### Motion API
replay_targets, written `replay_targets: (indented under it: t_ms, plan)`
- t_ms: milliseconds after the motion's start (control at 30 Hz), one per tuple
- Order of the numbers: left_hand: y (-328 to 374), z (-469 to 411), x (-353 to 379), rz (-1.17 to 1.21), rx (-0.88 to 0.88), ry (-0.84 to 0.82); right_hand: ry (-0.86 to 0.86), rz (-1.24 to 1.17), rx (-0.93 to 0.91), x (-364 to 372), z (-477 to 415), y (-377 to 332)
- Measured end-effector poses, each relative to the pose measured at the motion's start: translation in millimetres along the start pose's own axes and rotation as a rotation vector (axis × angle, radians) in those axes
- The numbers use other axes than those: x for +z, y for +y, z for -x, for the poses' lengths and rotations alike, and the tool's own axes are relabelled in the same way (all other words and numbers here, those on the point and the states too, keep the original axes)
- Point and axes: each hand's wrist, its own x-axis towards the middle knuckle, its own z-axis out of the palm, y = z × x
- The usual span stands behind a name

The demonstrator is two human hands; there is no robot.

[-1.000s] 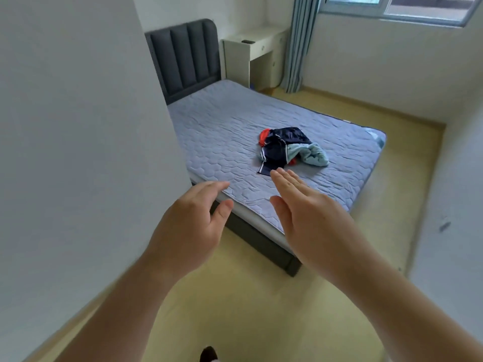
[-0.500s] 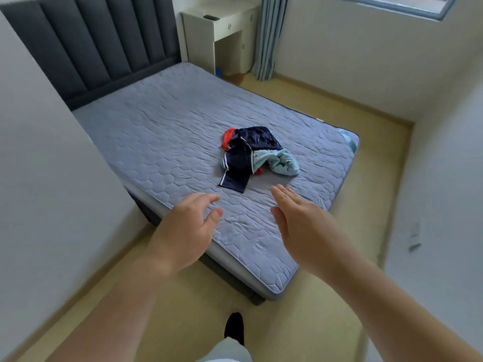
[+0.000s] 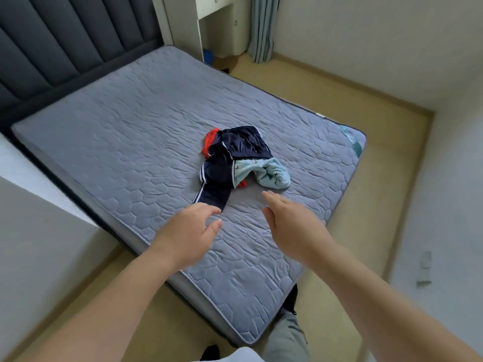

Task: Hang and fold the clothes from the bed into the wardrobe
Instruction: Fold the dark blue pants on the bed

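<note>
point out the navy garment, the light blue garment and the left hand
navy garment [image 3: 236,146]: head view, on its upper dark panel.
light blue garment [image 3: 271,173]: head view, on the bunched middle of the cloth.
left hand [image 3: 187,232]: head view, on the back of the hand.

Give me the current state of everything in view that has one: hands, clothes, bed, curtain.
left hand: open, empty, reaching over the mattress toward the pile
right hand: open, empty, short of the clothes
navy garment: crumpled, unfolded, on top of the pile
light blue garment: bunched up beside the navy one
red garment: mostly buried, edges showing
mattress: bare quilted cover, only the pile on it
curtain: drawn to the side
</note>
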Motion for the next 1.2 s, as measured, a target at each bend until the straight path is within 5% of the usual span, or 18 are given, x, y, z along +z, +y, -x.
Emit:
replay_targets:
  t_ms: [233, 533, 667, 900, 1200]
  plan:
    - [28.7, -92.5, 50.9, -0.013, -0.198, -0.138, -0.211, -0.017, -0.088, -8.1, -104.9, 102.6]
    - [-11.9, -143.6, 51.8, -0.275, 0.131, -0.471, -0.314, 0.116, -0.288, -7.3, -184.3, 152.9]
    - [-56.2, -186.9, 66.0, -0.339, 0.154, -0.451, -0.343, 0.119, -0.271, 11.7, -207.0, 149.6]
    - [-139.1, -265.9, 162.6, -0.174, -0.179, -0.316, -0.337, 0.012, -0.071, 113.0, -267.4, 152.6]
    - [-241.3, -344.1, 334.5, -0.171, -0.446, -0.412, -0.459, -0.14, 0.175, 312.2, -332.0, 196.1]
